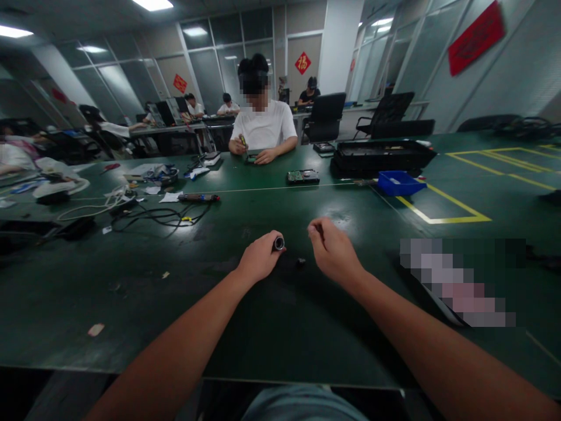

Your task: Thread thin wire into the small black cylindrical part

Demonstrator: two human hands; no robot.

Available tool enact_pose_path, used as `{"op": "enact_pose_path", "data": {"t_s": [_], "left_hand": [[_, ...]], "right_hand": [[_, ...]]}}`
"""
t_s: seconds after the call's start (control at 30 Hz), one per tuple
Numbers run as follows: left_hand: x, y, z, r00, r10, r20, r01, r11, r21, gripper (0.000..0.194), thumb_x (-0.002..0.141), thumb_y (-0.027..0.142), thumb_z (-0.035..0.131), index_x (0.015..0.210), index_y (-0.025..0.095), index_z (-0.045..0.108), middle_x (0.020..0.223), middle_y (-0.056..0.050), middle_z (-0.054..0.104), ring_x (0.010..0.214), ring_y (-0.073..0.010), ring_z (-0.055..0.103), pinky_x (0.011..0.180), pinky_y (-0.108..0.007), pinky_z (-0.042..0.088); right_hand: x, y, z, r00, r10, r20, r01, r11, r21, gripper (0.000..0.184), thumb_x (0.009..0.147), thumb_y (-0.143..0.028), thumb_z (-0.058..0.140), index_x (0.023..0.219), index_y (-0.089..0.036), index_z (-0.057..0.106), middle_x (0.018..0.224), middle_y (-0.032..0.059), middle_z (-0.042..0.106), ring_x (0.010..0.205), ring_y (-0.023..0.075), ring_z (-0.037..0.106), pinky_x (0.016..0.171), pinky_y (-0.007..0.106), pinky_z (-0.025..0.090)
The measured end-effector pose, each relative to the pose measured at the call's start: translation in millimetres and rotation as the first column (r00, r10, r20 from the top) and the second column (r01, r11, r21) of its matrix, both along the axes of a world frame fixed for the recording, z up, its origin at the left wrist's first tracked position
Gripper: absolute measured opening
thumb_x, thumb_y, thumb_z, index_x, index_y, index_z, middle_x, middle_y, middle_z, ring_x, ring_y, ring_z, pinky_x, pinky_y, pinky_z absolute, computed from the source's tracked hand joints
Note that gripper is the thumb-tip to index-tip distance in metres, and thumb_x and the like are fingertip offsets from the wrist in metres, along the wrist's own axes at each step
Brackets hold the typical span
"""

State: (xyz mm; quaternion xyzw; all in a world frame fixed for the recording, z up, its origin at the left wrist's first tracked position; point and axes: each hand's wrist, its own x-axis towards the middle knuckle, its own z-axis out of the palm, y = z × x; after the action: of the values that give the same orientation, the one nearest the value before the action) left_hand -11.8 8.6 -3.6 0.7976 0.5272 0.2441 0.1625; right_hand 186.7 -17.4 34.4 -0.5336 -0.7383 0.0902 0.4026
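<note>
My left hand (pixel 260 257) is wrapped round a dark tube (pixel 279 243), whose round, hollow-looking end with a metallic ring faces me. Most of the tube is hidden inside the fist. To the right of it, my right hand (pixel 335 248) hovers over the table with thumb and fingers pinched together. Whatever may be between those fingertips is too small or hidden to tell. On the table between the two hands lies a small black piece (pixel 300 262).
Across the green table (pixel 184 327) a person in white works on a small device. Nearby are a hard drive (pixel 303 176), a blue bin (pixel 400 183) and a long black tray (pixel 381 158). An electric screwdriver (pixel 198 197) and cables lie left; a blurred-out object (pixel 456 286) lies right.
</note>
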Motion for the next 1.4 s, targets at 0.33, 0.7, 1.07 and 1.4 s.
{"op": "enact_pose_path", "data": {"t_s": [0.33, 0.7, 1.07, 1.4], "left_hand": [[1, -3, 0.7, 1.0, 0.005, -0.018, -0.006, 1.0, -0.028, 0.013, 0.089, 0.029, 0.059, 0.101, 0.025, 0.057, 0.097, -0.002, 0.067, 0.085, -0.019, 0.061, 0.072, -0.03, 0.042], [2, -4, -0.4, 1.0, -0.011, -0.003, 0.011, 1.0, -0.014, 0.013, 0.089, 0.03, 0.06, 0.101, 0.025, 0.057, 0.098, -0.002, 0.067, 0.085, -0.0202, 0.061, 0.07, -0.03, 0.041], [3, -4, -1.0, 0.999, -0.031, 0.036, 0.031, 0.999, -0.02, 0.013, 0.087, 0.025, 0.06, 0.099, 0.025, 0.058, 0.095, -0.001, 0.067, 0.085, -0.0191, 0.06, 0.071, -0.03, 0.042], [11, -13, 1.7, 0.972, -0.15, 0.184, 0.163, 0.985, -0.057, 0.019, 0.088, 0.022, 0.055, 0.106, 0.024, 0.06, 0.103, -0.004, 0.069, 0.092, -0.0195, 0.063, 0.079, -0.031, 0.047]], "right_hand": [[5, 9, -10.7, 0.883, 0.127, 0.451, 0.139, 0.849, -0.51, 0.024, 0.087, -0.042, 0.059, 0.09, -0.022, 0.071, 0.091, 0.0076, 0.073, 0.079, 0.0242, 0.066, 0.061, 0.032, 0.043], [3, 3, -7.4, 0.862, 0.342, 0.375, -0.09, 0.831, -0.55, 0.016, 0.085, -0.032, 0.063, 0.088, -0.027, 0.077, 0.084, 0.0032, 0.074, 0.075, 0.0205, 0.067, 0.061, 0.031, 0.044], [-4, -4, -6.9, 0.88, 0.407, 0.244, -0.279, 0.86, -0.427, 0.013, 0.087, -0.031, 0.063, 0.087, -0.023, 0.073, 0.081, 0.0025, 0.071, 0.069, 0.0168, 0.063, 0.059, 0.029, 0.042], [-6, -3, -4.4, 0.937, 0.273, 0.217, -0.247, 0.959, -0.142, 0.017, 0.093, -0.03, 0.056, 0.096, -0.021, 0.071, 0.092, 0.004, 0.067, 0.08, 0.0169, 0.061, 0.071, 0.031, 0.045]]}}
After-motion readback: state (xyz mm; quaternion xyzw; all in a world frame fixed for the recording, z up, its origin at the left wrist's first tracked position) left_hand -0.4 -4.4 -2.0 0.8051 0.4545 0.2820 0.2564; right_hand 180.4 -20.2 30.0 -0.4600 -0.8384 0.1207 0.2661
